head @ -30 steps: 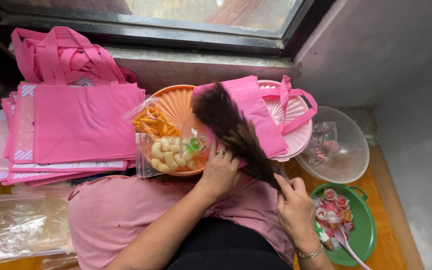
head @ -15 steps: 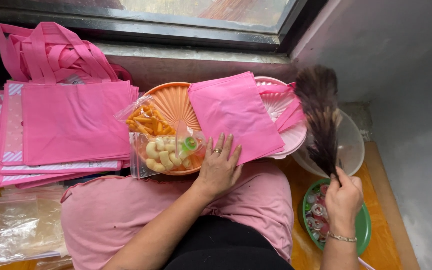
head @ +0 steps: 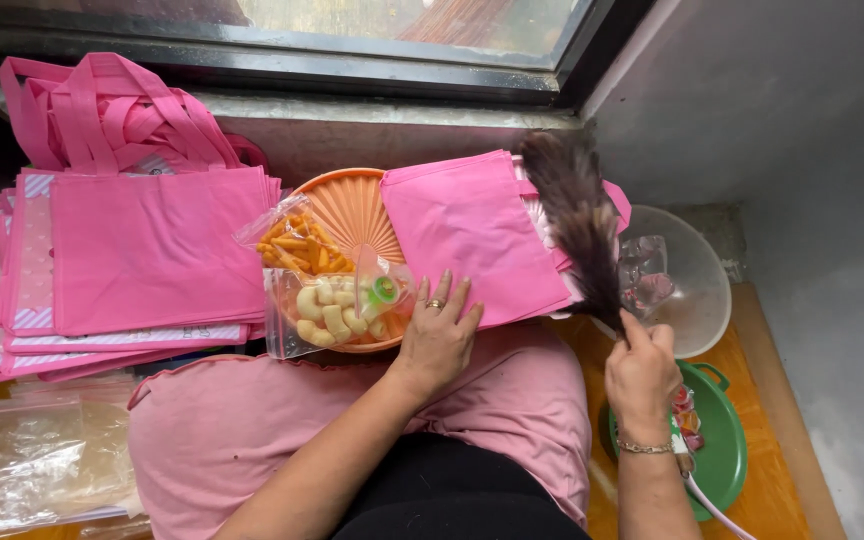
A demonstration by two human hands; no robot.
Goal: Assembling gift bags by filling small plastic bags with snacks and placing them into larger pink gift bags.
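Where the orange ribbed tray (head: 352, 210) sits at the lap's edge, two clear snack packets (head: 337, 300) lie on it: orange sticks above, pale curls below. Left hand (head: 439, 335) rests flat, fingers spread, on the tray rim and the pink fabric bag (head: 472, 235). Right hand (head: 640, 375), fingers clamped on the handle, holds a dark feather duster (head: 580, 225) over the bag's right edge. Stacked pink bags (head: 142, 250) lie left; clear bowl (head: 697, 300) and green dish (head: 727, 450) lie right.

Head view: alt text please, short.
Seen from above, a person's right hand holds a dark feather duster over a pink bag, while the left hand rests flat beside snack packets on an orange tray.
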